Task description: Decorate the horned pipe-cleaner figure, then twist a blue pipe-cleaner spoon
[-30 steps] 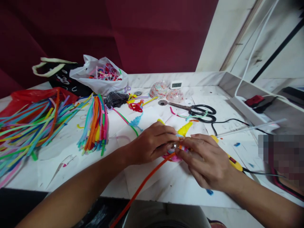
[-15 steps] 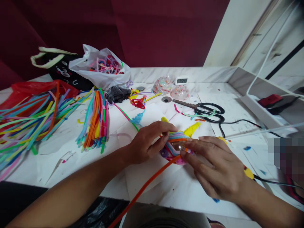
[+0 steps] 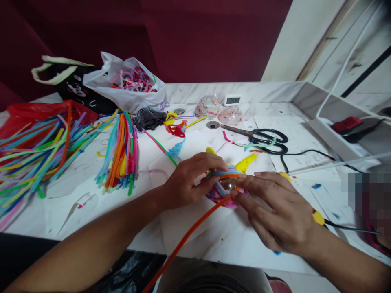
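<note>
Between my two hands sits a small rounded pipe-cleaner craft (image 3: 228,202), wound in orange, blue, purple and pink around a shiny clear core. My left hand (image 3: 192,177) grips its left side with thumb and fingers. Two yellow fuzzy pieces (image 3: 247,162) stick out at its far side. My right hand (image 3: 277,207) presses thumb and fingertips on the craft's right side, at the end of a long orange pipe cleaner (image 3: 192,232). That pipe cleaner hangs over the table's front edge toward me. My fingers partly cover the craft.
Black-handled scissors (image 3: 270,140) lie behind the craft beside pipe-cleaner scraps. A pipe-cleaner bundle (image 3: 119,154) and a loose heap (image 3: 39,154) are at left. Behind stand a white bag (image 3: 106,87), clear plastic bundles (image 3: 209,106) and a small digital display (image 3: 232,100). Black cord (image 3: 317,151) runs right.
The view has shifted slightly, so everything sits a little higher in the picture. Both hands keep nearly the same hold on the craft, with the orange pipe cleaner still hanging toward me.
</note>
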Demonstrator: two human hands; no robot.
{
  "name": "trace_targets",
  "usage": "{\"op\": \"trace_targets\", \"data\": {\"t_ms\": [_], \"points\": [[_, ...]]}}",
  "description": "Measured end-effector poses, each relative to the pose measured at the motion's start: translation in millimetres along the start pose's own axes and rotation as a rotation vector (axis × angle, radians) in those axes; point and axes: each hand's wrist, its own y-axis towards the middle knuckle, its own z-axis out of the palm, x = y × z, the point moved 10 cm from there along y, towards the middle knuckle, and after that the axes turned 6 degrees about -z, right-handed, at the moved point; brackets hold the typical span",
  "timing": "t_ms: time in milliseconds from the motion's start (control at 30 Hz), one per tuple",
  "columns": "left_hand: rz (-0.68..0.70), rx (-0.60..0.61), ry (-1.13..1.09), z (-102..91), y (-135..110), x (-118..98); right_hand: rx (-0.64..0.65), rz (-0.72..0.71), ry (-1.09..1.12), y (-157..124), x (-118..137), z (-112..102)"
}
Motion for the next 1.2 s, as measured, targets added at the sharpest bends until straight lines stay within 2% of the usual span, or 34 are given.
{"op": "trace_targets", "data": {"t_ms": [200,467,933,1200], "points": [[-0.005,0.003,-0.008,0.3,-0.3,1.4,-0.021,-0.006,0.02,0.6,0.9,-1.0],[0.107,0.061,0.068,0.9,-0.8,-13.4,-0.014,-0.019,0.013,-0.4,1.5,-0.3],[0.24,0.098,0.195,8.2,-5.6,-20.4,-0.049,-0.015,0.027,-0.5,2.3,-3.9],[0.245,0.196,0.284,12.7,-8.4,-24.0,-0.063,-0.005,0.043,-1.4,-0.5,-6.2]]}}
